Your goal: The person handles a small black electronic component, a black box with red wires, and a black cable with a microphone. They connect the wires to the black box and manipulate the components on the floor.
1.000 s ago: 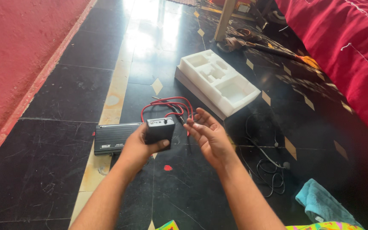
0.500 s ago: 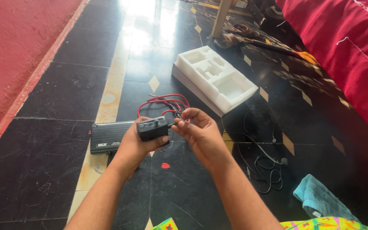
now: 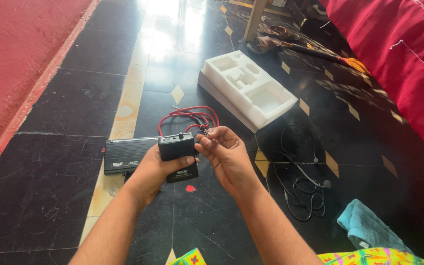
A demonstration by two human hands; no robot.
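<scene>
**Clerk:** Item 1, what is in hand?

**Me:** 1 small black box (image 3: 177,152) with a little knob on its top edge and a label on its lower face. My left hand (image 3: 155,169) is wrapped around it from the left side, thumb pressed across its front. I hold it above the dark tiled floor (image 3: 65,108).

**Clerk:** Item 2, the other hand?

**Me:** My right hand (image 3: 226,157) sits just beside the box on its right, palm up, fingers curled in. The fingertips pinch at the dark ends of the red wires (image 3: 192,118); I cannot tell exactly which piece is between them.

**Clerk:** Item 3, floor stock near you?

**Me:** 1 flat black ribbed unit (image 3: 126,154) lies on the floor just left of my left hand. The red wires loop on the tiles just beyond the box. 1 white foam packing tray (image 3: 246,88) with moulded recesses lies further out.

**Clerk:** Item 4, the right side?

**Me:** 1 tangle of thin black cable (image 3: 303,191) lies near my right forearm. 1 teal cloth (image 3: 366,230) lies beyond it, well apart from the box. 1 red bedspread (image 3: 403,59) hangs along the far right.
</scene>
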